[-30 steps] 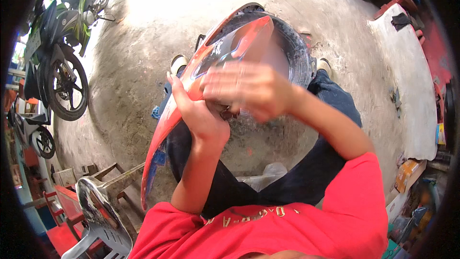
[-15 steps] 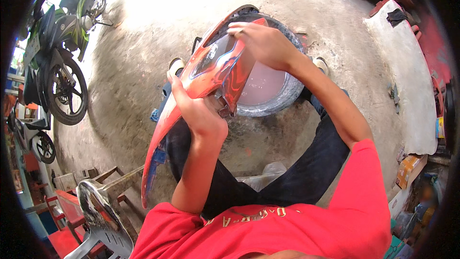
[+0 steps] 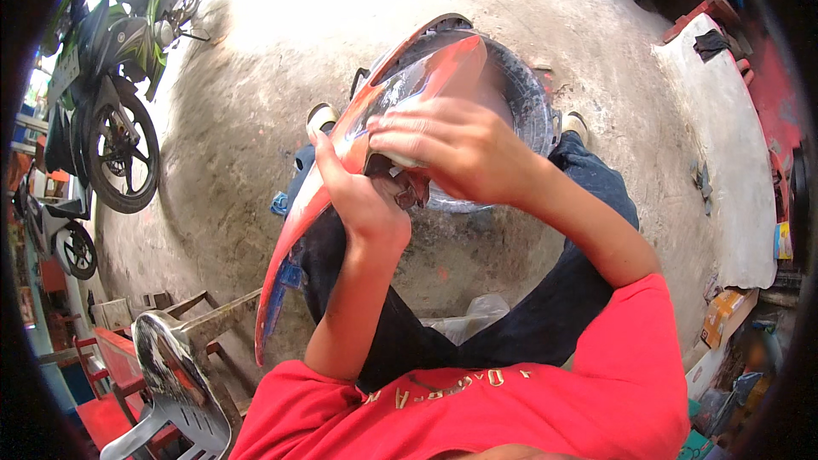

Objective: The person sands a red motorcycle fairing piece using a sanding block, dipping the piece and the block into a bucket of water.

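A long, curved motorcycle body panel (image 3: 348,129), red-orange with dark and blue graphics, slants from beside my left thigh up over a round tub (image 3: 533,98). My left hand (image 3: 365,206) is closed around the panel's middle, with the thumb lying along its outer face. Across the panel, my right hand (image 3: 469,149) presses its bent fingers, held together, onto the painted surface. A pale edge shows under those fingers, but I cannot make out what it is. The tub has a grey-smeared rim and cloudy liquid, now mostly hidden by the panel and my right hand.
Motorcycles (image 3: 123,140) stand at the left on the concrete floor (image 3: 247,153). Lower left are a plastic chair (image 3: 192,400) and wooden frames. At the right lie a pale slab (image 3: 724,162) and a cardboard box (image 3: 724,317). A clear plastic bag (image 3: 484,313) rests between my legs.
My right hand has slid down along the panel from its upper end toward me, closer to my left hand. The left hand keeps its grip, and the panel has barely shifted.
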Motion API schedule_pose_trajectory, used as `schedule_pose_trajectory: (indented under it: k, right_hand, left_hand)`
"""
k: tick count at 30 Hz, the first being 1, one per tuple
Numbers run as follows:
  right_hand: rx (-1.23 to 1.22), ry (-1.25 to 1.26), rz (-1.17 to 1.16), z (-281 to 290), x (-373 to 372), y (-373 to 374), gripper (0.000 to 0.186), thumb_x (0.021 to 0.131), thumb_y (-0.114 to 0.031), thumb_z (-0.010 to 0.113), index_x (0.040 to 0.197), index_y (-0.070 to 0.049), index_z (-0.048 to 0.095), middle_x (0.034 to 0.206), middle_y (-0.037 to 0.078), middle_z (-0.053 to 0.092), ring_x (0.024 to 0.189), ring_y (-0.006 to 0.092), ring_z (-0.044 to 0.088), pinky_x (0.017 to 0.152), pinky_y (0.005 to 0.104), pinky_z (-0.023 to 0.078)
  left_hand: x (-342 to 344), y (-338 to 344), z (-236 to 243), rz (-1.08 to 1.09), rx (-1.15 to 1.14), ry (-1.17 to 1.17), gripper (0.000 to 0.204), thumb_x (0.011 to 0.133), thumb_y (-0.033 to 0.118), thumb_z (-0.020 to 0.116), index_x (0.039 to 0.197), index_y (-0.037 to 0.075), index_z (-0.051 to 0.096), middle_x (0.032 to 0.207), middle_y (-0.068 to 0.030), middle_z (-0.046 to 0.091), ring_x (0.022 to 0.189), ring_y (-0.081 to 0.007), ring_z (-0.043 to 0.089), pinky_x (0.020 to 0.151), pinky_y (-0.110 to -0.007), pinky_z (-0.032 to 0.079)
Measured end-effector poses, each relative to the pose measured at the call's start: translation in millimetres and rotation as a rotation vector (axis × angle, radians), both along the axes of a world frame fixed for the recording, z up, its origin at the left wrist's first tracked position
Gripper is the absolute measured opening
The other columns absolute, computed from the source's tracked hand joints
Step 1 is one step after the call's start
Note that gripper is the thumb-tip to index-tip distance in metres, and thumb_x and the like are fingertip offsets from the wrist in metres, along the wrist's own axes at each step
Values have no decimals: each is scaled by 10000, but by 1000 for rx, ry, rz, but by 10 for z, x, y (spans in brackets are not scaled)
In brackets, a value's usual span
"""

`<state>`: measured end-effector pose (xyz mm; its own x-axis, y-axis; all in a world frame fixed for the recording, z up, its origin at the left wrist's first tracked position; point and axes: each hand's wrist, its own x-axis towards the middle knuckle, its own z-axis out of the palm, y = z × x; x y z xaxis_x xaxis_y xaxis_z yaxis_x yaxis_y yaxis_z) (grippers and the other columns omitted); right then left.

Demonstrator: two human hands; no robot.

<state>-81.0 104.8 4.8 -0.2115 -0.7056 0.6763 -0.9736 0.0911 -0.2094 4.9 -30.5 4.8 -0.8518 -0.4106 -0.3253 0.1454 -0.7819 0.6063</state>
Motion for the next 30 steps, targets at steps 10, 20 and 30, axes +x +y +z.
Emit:
schedule_pose_trajectory:
  k: [10, 20, 30]
  right_hand:
    - [-73, -4, -143, -23, -122, 49, 431, 890, -71, 630, 1320, -83, 619, 1262, 143, 697, 1160, 303, 684, 998, 408, 557]
    - [23, 68, -46, -86, 22, -28, 412, 917, -133, 595, 1323, -72, 631, 1301, 131, 687, 1190, 273, 681, 1037, 405, 542]
    - [-59, -355, -627, -132, -777, 309, 283, 981, -80, 575, 1249, -35, 655, 1171, 208, 711, 1033, 387, 702, 896, 449, 574]
  left_hand:
    - [-11, 46, 69, 36, -26, 5, 737, 1078, 554, 242, 1418, -52, 488, 1370, -202, 611, 1259, -343, 598, 1104, -470, 442]
    - [66, -25, 108, -38, -34, 23, 734, 1069, 566, 251, 1397, -32, 523, 1336, -174, 639, 1223, -318, 624, 1079, -452, 461]
    - [20, 18, 76, 3, -51, 23, 692, 1071, 569, 316, 1413, -3, 503, 1351, -171, 622, 1221, -308, 620, 1057, -438, 470]
